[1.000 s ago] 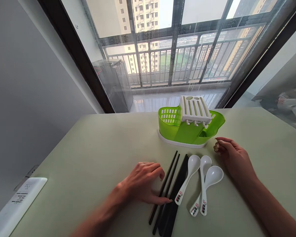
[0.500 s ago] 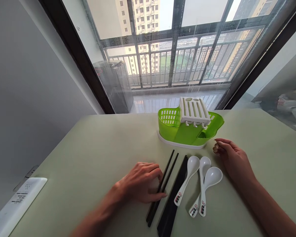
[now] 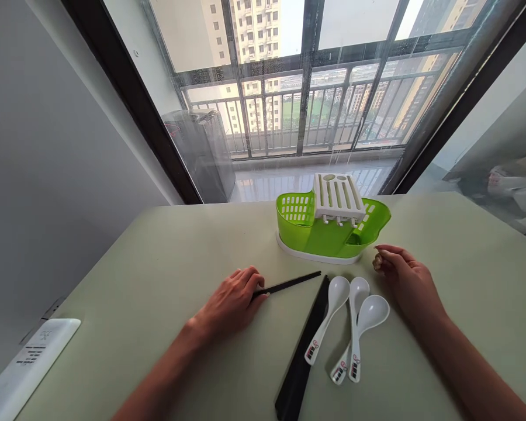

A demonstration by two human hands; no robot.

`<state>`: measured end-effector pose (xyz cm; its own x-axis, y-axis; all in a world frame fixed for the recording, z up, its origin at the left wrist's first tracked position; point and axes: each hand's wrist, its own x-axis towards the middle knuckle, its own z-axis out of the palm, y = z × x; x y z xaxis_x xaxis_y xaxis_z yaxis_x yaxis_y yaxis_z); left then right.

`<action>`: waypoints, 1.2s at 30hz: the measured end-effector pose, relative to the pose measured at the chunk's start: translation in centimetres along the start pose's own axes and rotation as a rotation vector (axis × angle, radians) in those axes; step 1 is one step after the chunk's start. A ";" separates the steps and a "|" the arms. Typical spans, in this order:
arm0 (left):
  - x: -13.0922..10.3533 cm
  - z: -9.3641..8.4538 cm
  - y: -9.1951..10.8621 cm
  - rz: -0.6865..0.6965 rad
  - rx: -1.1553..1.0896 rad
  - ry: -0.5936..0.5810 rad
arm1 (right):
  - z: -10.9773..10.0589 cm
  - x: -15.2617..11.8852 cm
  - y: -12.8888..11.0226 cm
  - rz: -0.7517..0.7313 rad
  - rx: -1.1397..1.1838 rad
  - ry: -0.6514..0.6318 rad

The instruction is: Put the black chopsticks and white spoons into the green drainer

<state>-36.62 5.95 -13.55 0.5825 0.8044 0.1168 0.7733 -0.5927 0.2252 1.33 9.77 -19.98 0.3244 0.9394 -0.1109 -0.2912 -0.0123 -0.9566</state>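
My left hand is closed around one end of a pair of black chopsticks, which lie almost level, tips pointing right. The covered ends are hidden under my fingers. More black chopsticks lie bundled on the table to the right. Beside them are three white spoons with printed handles; two of these cross. My right hand rests right of the spoons, fingers curled in, and nothing shows between them. Behind it stands a green utensil holder with a white slotted top.
The pale green table ends at a large window onto a balcony. At the left edge lies a white power strip-like bar with printed markings. A grey wall rises on the left.
My left hand has closed on the two separate chopsticks, and they have swung from a steep slant to nearly level, further left. My right hand keeps its place by the spoons.
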 end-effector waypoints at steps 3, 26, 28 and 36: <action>0.1 0.7 0.1 -0.031 0.025 0.046 | 0.0 0.1 0.1 -0.011 -0.006 -0.008; -0.1 2.0 -0.2 -0.244 -0.353 0.222 | 2.0 -2.9 -3.3 -0.291 -0.436 0.075; -0.2 1.9 -0.2 -0.253 -0.464 0.243 | 3.6 -4.4 -4.8 -0.344 -0.556 -0.006; -0.4 2.5 1.4 -0.200 -0.753 0.332 | 13.2 -9.8 -7.2 -0.402 -0.658 -0.548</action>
<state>-35.13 4.66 -15.64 0.2580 0.9311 0.2579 0.4119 -0.3474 0.8424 -11.65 5.21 -8.47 -0.2266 0.9434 0.2420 0.3708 0.3133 -0.8743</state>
